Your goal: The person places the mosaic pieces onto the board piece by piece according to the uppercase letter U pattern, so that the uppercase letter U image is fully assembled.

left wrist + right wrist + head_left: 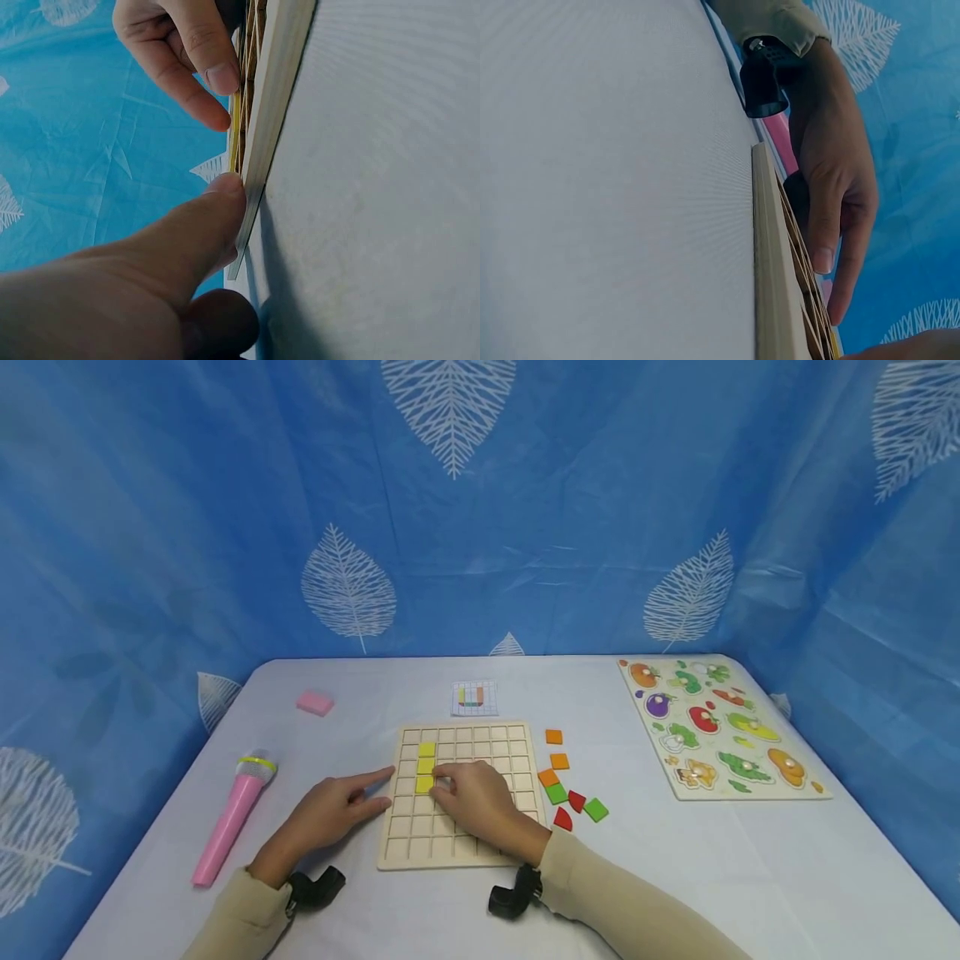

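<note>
A wooden grid board (420, 850) lies on the white table, with three yellow square tiles (427, 749) in a column near its left side. My right hand (480, 802) reaches over the board, its thumb and index fingertips right at the lower yellow tiles. In the left wrist view, those fingertips stand slightly apart against the thin yellow edge (236, 112). My left hand (330, 814) touches the board's left edge with index finger and thumb extended, as the right wrist view also shows the left hand (836, 180).
Right of the board lie loose orange tiles (553, 737), green tiles (596, 810) and red quarter-round tiles (563, 819). A pattern card (487, 688) sits behind it. A pink microphone (231, 827) and pink block (315, 702) are left; a vegetable puzzle (697, 789) is far right.
</note>
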`<state>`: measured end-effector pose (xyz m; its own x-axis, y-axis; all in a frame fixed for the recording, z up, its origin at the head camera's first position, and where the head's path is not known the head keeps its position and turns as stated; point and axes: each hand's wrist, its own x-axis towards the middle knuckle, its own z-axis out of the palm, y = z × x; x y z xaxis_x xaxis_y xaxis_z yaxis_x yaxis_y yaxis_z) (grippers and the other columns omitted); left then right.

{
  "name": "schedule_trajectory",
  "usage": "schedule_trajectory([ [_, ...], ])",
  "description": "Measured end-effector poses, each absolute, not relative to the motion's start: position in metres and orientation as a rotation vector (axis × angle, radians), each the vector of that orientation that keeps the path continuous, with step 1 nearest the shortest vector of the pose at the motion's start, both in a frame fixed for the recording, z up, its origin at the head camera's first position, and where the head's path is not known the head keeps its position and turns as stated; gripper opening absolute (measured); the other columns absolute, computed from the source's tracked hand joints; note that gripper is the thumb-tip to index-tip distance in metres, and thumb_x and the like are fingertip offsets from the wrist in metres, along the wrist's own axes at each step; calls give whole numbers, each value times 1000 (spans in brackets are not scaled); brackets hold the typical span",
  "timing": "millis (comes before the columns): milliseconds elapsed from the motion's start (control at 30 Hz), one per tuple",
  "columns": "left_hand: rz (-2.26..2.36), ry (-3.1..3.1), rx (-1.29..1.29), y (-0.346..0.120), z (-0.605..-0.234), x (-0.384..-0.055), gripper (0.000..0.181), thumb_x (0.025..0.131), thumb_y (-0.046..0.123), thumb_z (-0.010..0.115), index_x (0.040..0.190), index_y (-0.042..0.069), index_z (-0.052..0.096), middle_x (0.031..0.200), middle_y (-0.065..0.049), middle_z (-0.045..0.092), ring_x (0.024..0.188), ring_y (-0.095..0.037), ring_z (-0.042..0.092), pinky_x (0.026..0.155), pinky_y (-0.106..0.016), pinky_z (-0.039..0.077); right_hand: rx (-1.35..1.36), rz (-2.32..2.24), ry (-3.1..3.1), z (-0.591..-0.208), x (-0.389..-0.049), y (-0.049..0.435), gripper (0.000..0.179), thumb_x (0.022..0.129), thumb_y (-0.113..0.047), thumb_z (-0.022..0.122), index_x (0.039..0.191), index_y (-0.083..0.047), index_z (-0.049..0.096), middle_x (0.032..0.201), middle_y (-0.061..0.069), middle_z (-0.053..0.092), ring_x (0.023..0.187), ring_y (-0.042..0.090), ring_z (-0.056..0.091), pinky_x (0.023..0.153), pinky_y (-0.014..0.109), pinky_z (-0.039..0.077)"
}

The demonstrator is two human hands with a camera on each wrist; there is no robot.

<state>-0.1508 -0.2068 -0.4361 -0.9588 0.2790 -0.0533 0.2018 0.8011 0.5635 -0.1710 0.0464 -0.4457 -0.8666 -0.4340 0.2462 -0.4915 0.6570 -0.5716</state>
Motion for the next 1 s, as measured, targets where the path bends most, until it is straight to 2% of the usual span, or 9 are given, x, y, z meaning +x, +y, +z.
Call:
schedule_trajectory([
  [267, 873, 2855, 372, -207, -436, -150, 55, 97, 41, 70, 147, 20, 59, 60, 7, 44, 52, -8, 35, 50, -26, 31, 782, 1097, -2745, -445, -168, 50, 23, 94, -19, 71, 115, -11, 78, 53, -16, 48, 46, -1, 39, 45, 21, 29],
  [500, 869, 2860, 398, -207, -434, -150, 54, 98, 41, 69, 147, 20, 59, 60, 6, 44, 51, -9, 35, 50, -27, 31, 788, 1173, -2706, -442, -157, 66, 19, 94, -18, 73, 112, -13, 79, 50, -15, 40, 44, 0, 32, 46, 21, 27],
  [767, 852, 2874, 405, -208, -434, -151, 54, 98, 38, 70, 147, 19, 58, 60, 7, 43, 52, -8, 34, 50, -26, 30, 914, 1359, -2616, -448, -140, 100, 24, 91, -28, 80, 112, -16, 80, 53, -18, 32, 48, -3, 28, 47, 19, 26],
  [1000, 869, 2867, 411, -208, -436, -151, 54, 98, 39, 70, 147, 20, 58, 60, 7, 42, 52, -8, 34, 50, -26, 30, 898, 1344, -2547, -447, -129, 141, 21, 90, -29, 81, 108, -17, 80, 55, -20, 34, 49, -4, 30, 48, 18, 27],
])
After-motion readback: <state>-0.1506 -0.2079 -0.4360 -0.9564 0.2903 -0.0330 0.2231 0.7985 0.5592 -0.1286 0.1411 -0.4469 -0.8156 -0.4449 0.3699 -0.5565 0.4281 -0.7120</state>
